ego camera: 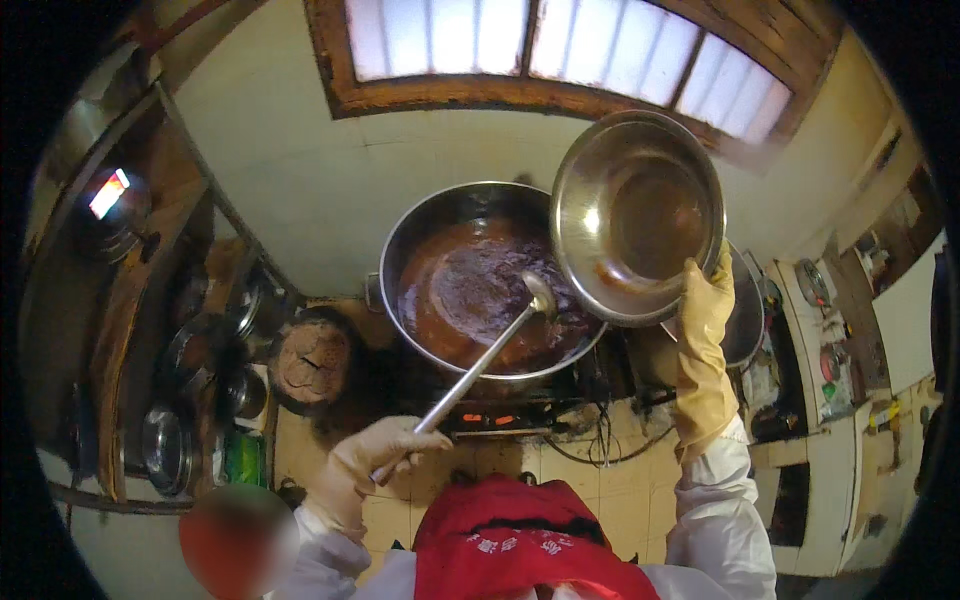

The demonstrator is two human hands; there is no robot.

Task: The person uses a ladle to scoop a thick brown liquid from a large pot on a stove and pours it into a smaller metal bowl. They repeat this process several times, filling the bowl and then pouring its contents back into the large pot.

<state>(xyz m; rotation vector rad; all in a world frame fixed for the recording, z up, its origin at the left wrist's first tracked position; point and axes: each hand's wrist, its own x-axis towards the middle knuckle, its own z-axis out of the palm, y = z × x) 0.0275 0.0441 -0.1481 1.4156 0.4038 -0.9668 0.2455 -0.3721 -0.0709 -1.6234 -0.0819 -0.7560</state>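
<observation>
A large metal pot (487, 285) of reddish-brown liquid with foam on it stands on a stove in front of me. My left hand (386, 457), in a pale glove, grips the handle of a metal ladle (480, 367), whose bowl is at the liquid's surface on the pot's right side. My right hand (707, 300), in a yellowish rubber glove, holds the rim of a stainless steel basin (637, 217). The basin is tilted towards me beside and partly over the pot's right rim, with a brownish wet film inside.
Another metal pot (739, 307) stands behind my right hand. At the left are a round dark-rimmed container (311, 360) with a brown cracked top and shelves with metal bowls (166, 450). Hoses (604, 442) hang at the stove's front. A counter with utensils (832, 360) lies at the right.
</observation>
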